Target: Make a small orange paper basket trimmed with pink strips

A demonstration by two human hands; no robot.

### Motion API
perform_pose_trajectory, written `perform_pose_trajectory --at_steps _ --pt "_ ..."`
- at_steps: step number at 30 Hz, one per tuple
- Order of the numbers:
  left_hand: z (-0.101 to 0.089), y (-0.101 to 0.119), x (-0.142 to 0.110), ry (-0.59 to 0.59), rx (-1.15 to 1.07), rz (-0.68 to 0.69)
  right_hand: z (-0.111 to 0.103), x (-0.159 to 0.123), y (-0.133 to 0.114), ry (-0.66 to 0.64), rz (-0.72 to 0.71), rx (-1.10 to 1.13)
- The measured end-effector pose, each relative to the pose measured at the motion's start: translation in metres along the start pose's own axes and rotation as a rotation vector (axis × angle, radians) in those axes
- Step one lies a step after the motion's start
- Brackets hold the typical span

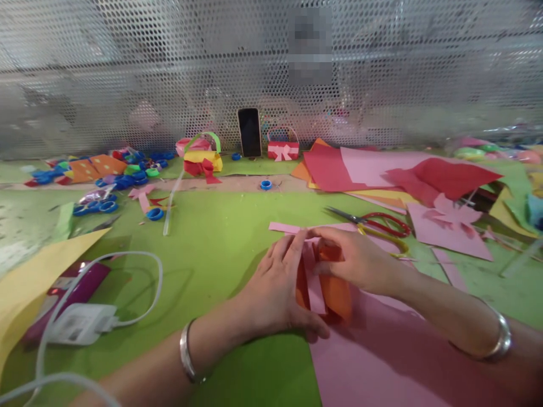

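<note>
A folded orange paper piece (338,291), shaped like a small box or bag, stands between my hands at the edge of a large pink sheet (360,362). A pink paper strip (315,294) runs along its near face. My left hand (274,285) is wrapped around its left side, thumb low and fingers at the top. From the right, my right hand (354,257) reaches over with fingers bent onto the orange paper and the strip; its fingertips are partly hidden. Just beyond lie scissors (360,220) with one red and one yellow handle.
Stacked red paper (326,169) and pink cut-outs lie at back right. A phone (249,133) leans on the perforated metal screen between a yellow paper basket (203,161) and a red one (283,150). At left are a white charger (82,324), its cable and yellow paper (46,265).
</note>
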State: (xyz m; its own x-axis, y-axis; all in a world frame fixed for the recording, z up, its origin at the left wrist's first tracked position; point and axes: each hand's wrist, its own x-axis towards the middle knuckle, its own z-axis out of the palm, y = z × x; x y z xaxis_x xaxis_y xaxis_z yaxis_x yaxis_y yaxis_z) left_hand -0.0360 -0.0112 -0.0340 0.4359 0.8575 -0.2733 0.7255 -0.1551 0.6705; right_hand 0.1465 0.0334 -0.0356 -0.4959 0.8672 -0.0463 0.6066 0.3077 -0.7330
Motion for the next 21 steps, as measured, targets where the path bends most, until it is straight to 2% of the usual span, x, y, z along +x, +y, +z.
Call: perform_pose_trajectory --at_steps 2,4,7,11,17,21 --pt "0.0 -0.001 0.001 -0.007 -0.012 0.01 0.002 0.0 0.001 0.014 -0.009 -0.029" --pt "0.001 -0.002 0.002 0.011 -0.023 0.024 0.005 -0.001 0.002 0.079 -0.014 -0.067" --pt "0.003 -0.006 0.002 0.029 -0.016 0.044 0.007 -0.004 0.002 0.156 -0.068 -0.014" --pt "0.006 -0.007 0.001 0.045 -0.028 0.042 0.009 -0.007 0.006 0.152 -0.019 0.053" --pt "0.005 -0.002 0.0 0.041 -0.038 0.022 0.011 -0.004 0.018 0.231 -0.045 -0.043" --pt "0.002 0.0 0.0 0.016 -0.021 -0.026 0.006 -0.004 0.013 0.192 -0.082 -0.139"
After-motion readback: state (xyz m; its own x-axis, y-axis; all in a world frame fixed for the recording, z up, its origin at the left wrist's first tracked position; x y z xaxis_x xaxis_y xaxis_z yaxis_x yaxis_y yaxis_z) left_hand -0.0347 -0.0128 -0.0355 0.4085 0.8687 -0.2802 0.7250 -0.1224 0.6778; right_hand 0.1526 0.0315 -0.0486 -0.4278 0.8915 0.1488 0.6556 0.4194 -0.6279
